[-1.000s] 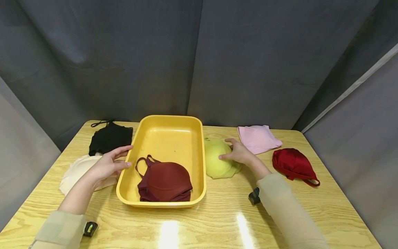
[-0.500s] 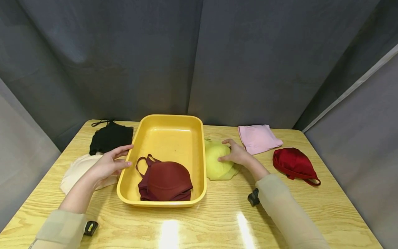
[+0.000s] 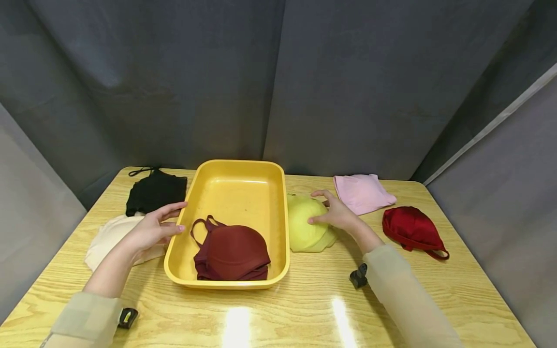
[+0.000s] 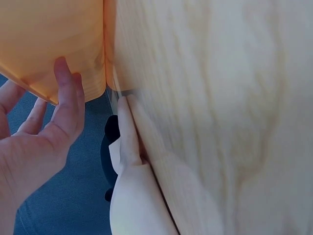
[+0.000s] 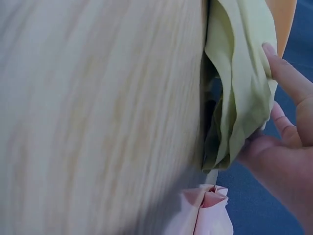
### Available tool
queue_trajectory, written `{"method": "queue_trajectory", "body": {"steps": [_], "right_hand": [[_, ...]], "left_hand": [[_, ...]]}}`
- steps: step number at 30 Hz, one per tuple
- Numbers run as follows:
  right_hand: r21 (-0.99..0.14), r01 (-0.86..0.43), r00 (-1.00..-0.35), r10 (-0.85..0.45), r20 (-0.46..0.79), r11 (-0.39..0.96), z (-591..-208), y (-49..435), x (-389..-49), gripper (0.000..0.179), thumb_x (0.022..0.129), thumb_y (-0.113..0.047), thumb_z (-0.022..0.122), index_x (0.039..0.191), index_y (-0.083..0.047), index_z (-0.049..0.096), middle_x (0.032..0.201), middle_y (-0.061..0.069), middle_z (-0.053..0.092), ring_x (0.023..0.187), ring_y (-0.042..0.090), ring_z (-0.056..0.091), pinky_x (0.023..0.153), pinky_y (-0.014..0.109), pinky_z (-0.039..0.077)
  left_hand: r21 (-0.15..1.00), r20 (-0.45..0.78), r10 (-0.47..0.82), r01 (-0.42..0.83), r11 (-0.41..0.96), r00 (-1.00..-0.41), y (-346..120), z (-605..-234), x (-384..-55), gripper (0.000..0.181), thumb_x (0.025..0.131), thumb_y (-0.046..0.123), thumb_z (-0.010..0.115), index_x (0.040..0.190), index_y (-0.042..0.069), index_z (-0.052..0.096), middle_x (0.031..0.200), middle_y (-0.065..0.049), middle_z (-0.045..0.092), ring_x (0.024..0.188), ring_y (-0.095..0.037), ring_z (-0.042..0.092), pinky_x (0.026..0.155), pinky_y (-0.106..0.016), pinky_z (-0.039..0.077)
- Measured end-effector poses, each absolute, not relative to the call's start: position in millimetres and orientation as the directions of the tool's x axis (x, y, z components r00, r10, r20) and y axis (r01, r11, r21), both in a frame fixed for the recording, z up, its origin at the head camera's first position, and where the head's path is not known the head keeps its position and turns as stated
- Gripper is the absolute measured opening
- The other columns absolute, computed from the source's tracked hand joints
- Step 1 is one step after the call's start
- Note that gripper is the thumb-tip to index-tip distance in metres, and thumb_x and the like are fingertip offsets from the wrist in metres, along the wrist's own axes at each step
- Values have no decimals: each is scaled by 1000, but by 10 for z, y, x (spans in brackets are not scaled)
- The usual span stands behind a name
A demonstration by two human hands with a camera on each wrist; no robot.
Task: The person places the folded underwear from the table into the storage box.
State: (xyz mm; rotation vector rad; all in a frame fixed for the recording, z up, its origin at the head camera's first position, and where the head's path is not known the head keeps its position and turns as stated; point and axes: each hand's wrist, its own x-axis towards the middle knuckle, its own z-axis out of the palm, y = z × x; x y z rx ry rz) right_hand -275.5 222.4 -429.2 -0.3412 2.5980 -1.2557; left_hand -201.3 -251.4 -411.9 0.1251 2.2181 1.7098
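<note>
A yellow tray (image 3: pixel 243 203) holds a folded dark-red bra (image 3: pixel 237 252) in its near part. My left hand (image 3: pixel 152 232) is at the tray's left side, fingers spread, with fingertips at the rim; the left wrist view has the hand (image 4: pixel 46 132) beside the tray wall (image 4: pixel 54 34). Right of the tray lies a yellow-green bra (image 3: pixel 304 222), cups up. My right hand (image 3: pixel 337 214) rests at its right side, thumb on the cup and fingers spread. In the right wrist view, the thumb touches the layered yellow-green fabric (image 5: pixel 239 83); some fingertips are hidden behind it.
A black strapped garment (image 3: pixel 155 192) and a cream garment (image 3: pixel 110 237) lie left of the tray, the cream one partly under my left forearm. To the right lie a folded pink garment (image 3: pixel 363 193) and a red bra (image 3: pixel 413 229). Grey curtains (image 3: pixel 370 87) surround the wooden table (image 3: pixel 304 309).
My right hand has shifted slightly on the yellow-green bra, a little left and then back right. The left hand and tray stay almost where they were.
</note>
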Motion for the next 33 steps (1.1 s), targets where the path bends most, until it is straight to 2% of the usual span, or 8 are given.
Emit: {"method": "queue_trajectory", "body": {"steps": [5,12,15,21,25,33], "right_hand": [[-862,-83,-934,-340,-107,499,-4296,2268,-2751,76,75,-13,80,138,-12,37,132,23,45,116,37,49,81,33,48],[-922,-50,-921,-376,-107,385,-4232,2245,-2706,74,75,-1,77,139,-8,39,123,25,51,96,25,59,72,28,52],[-924,-71,-921,-380,-84,377,-4203,2227,-2692,70,75,0,77,136,-7,44,126,22,49,94,24,58,71,27,52],[-910,-166,-914,-405,-3,381,-4165,2197,-2668,59,74,1,78,127,-5,53,138,15,42,101,30,53,75,25,50],[-891,-190,-921,-390,16,412,-4144,2183,-2652,55,73,-2,79,123,-6,57,135,15,47,98,27,51,74,25,49],[-898,-149,-939,-343,-2,414,-4054,2131,-2588,54,72,-1,79,122,-6,58,127,15,51,92,22,50,71,25,49]], "left_hand": [[955,-209,274,-135,264,-939,-2518,-4123,-2012,68,90,13,64,148,17,29,141,-18,36,109,-31,58,82,-40,53],[955,-201,280,-124,270,-938,-2524,-4116,-2001,69,90,13,63,149,15,28,142,-19,35,107,-29,59,81,-37,54],[954,-201,278,-122,275,-939,-2518,-4113,-1999,68,90,13,63,148,15,28,142,-19,36,107,-28,60,80,-36,54],[951,-204,271,-126,282,-941,-2508,-4117,-2004,66,90,12,62,148,16,29,142,-18,37,107,-30,59,80,-35,54],[953,-198,275,-119,279,-941,-2507,-4102,-1994,67,91,12,62,148,15,29,142,-19,36,108,-31,59,80,-36,54],[955,-195,280,-117,272,-940,-2503,-4060,-1972,67,91,12,62,149,14,28,142,-20,36,106,-28,60,79,-35,54]]}}
